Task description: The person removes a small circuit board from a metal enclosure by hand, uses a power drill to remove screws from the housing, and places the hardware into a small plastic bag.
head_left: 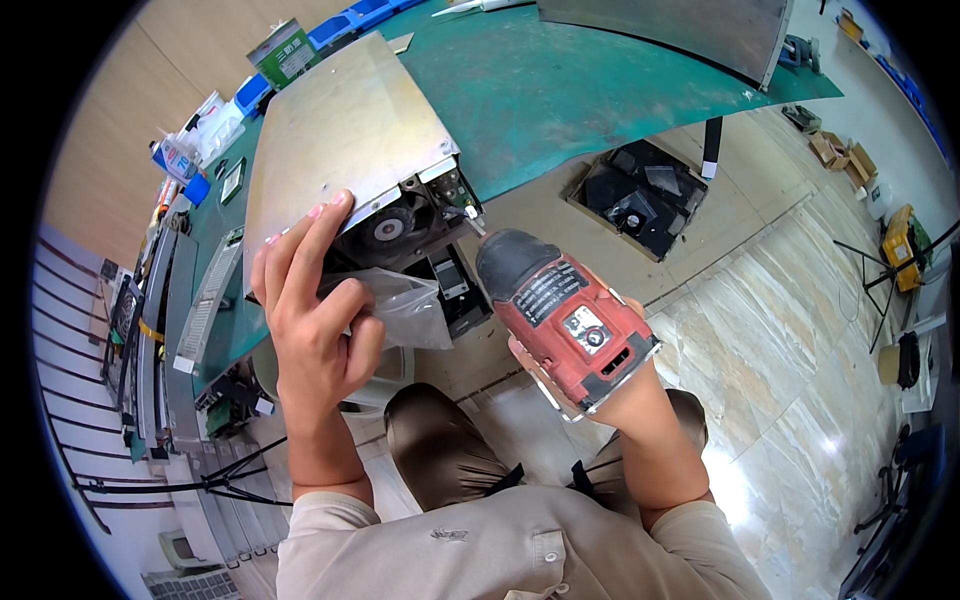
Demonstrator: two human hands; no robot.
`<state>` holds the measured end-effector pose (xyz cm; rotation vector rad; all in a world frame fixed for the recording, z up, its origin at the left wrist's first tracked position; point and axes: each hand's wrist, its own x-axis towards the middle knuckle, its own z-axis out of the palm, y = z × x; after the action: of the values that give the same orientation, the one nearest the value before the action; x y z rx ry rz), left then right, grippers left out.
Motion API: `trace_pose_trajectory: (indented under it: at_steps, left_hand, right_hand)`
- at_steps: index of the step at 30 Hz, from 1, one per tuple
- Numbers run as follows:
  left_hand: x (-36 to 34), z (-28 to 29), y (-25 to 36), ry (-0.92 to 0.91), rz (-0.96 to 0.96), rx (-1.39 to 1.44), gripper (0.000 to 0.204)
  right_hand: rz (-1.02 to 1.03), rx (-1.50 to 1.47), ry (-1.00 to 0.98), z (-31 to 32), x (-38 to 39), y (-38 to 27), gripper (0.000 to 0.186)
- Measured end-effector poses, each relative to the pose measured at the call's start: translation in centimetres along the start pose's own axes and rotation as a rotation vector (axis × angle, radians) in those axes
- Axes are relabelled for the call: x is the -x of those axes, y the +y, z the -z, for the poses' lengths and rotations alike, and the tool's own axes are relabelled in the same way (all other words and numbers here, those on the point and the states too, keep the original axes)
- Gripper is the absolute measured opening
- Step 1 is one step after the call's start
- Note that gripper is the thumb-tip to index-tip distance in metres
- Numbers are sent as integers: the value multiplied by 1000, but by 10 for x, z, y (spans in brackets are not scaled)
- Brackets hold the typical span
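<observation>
My right hand (630, 385) is wrapped round a red and black cordless driver (560, 320), mostly hidden beneath its body. The bit points at the right front corner of a flat metal case (350, 130) lying on the green-topped table. My left hand (325, 310) rests its stretched fingers on the case's front edge, while its thumb and forefinger curl inward. From these curled fingers hangs a clear plastic bag (415, 310); the exact grip on it is hidden. A black round fan (388, 228) shows in the case's front, with a bit of circuit board (452, 190) at its right.
The green mat (500, 100) spreads behind the case, bearing a large metal panel (670, 35). A green tin (285, 55) and a glue bottle (178, 160) stand at the far left. Beneath the table edge lies an open black unit (640, 200). A thin tripod (215, 482) stands lower left.
</observation>
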<state>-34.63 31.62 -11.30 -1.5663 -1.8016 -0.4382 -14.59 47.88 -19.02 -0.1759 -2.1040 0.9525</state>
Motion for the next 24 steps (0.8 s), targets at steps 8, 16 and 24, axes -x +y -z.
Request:
trace_pose_trajectory:
  at_steps: [8,16,24]
  left_hand:
    - [3,-1,-4,7,3,17,13]
    - [1,-1,-1,3,6,7,13]
    - [1,-1,0,-2,5,8,13]
  right_hand:
    - [6,-32,-58,3,0,3,67]
    - [-137,-381,-32,-1,-11,1,75]
    - [-101,-258,5,-10,-6,-1,83]
